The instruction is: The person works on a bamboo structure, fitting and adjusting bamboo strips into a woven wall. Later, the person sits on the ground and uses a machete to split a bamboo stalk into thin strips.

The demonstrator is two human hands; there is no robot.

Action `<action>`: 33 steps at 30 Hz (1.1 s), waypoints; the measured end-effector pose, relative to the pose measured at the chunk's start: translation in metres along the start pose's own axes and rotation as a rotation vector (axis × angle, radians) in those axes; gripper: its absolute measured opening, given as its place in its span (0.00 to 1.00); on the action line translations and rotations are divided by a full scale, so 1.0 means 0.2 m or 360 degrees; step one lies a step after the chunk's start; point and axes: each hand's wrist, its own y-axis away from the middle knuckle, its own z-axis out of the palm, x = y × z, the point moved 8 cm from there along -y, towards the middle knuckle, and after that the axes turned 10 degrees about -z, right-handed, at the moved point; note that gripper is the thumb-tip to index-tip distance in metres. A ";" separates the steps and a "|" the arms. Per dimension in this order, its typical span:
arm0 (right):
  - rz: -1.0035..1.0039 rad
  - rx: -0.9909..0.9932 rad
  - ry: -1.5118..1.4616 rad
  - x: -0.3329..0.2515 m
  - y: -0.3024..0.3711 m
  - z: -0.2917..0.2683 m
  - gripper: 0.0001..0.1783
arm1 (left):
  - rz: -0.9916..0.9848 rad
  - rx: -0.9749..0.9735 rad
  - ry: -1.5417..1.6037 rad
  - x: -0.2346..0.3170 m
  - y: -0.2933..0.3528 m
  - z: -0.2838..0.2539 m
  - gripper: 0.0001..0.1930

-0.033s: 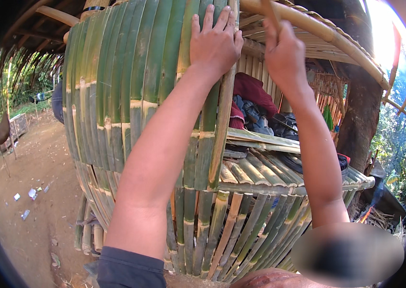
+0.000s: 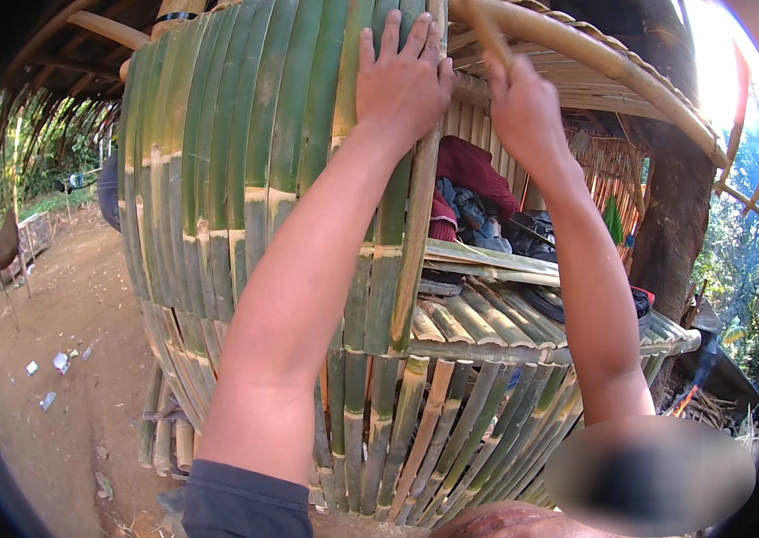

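Observation:
My left hand (image 2: 402,90) lies flat near the top of a wall of split green bamboo slats (image 2: 258,134), fingers spread and pointing up. Its thumb side rests by the upright bamboo strip (image 2: 417,242) that edges the wall. To the right, my raised right hand (image 2: 527,112) is closed round a wooden handle (image 2: 490,34). The handle slants up and left toward the wall's top edge; its far end is cut off by the picture, so the tool's head is hidden.
A bamboo shelf (image 2: 487,327) juts out right of the wall, with dark red cloth (image 2: 474,170) and other clothes piled behind it. A curved bamboo pole (image 2: 595,56) spans overhead. A dark post (image 2: 680,197) stands at right; bare earth (image 2: 65,359) with litter lies at left.
My right hand has shifted slightly left and down, and the wooden handle leans further left. My left hand stays pressed on the slats.

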 end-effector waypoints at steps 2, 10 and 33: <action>0.0052 -0.0173 0.0127 0.06 0.00 0.06 0.24 | -0.0005 0.0050 -0.0020 0.01 0.01 0.01 0.28; -0.0182 0.0368 -0.0108 -0.22 -0.07 -0.21 0.23 | -0.0011 0.0047 0.0014 -0.01 0.01 0.01 0.28; 0.0117 -0.0045 -0.0103 0.06 0.12 0.11 0.20 | 0.0005 -0.0014 0.0002 0.00 0.00 -0.01 0.28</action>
